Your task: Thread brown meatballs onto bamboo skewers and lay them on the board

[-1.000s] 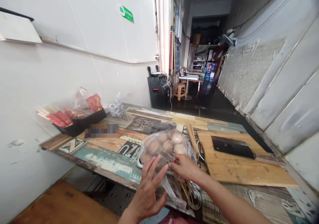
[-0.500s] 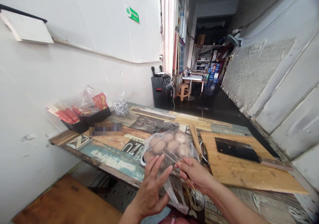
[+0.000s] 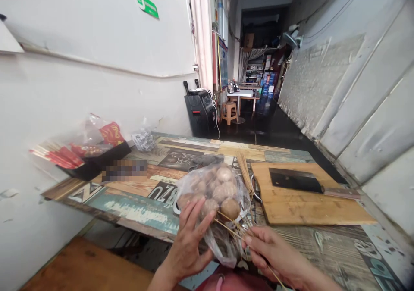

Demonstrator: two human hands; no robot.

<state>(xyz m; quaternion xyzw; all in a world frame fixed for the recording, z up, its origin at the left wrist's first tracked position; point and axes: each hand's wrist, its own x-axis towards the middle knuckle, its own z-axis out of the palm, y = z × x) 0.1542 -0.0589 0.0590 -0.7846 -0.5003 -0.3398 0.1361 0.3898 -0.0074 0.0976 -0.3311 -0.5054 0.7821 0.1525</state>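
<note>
A clear plastic bag (image 3: pixel 221 250) full of round brown balls (image 3: pixel 224 192) sits at the near edge of the table; their exact kind is hard to tell. My left hand (image 3: pixel 190 237) lies against the bag's near left side, fingers stretched out and touching a ball. In my right hand (image 3: pixel 270 248), right of the bag, several thin bamboo skewers (image 3: pixel 228 228) are pinched, their far ends at the nearest balls. Whether the tips are inside a ball I cannot tell. A bundle of loose skewers (image 3: pixel 245 172) lies behind, between the bag and a cutting board.
The wooden cutting board (image 3: pixel 291 209) with a cleaver (image 3: pixel 294 179) lies to the right. A grey cloth (image 3: pixel 206 162) is behind the bag. A black box (image 3: pixel 108 159) of red-wrapped chopsticks stands back left, near the wall. A wooden seat (image 3: pixel 87 269) is lower left.
My right hand has moved down and right, pulling back toward me with the skewers. More balls show at the bag's front. My left hand stays against the bag; the view has shifted right.
</note>
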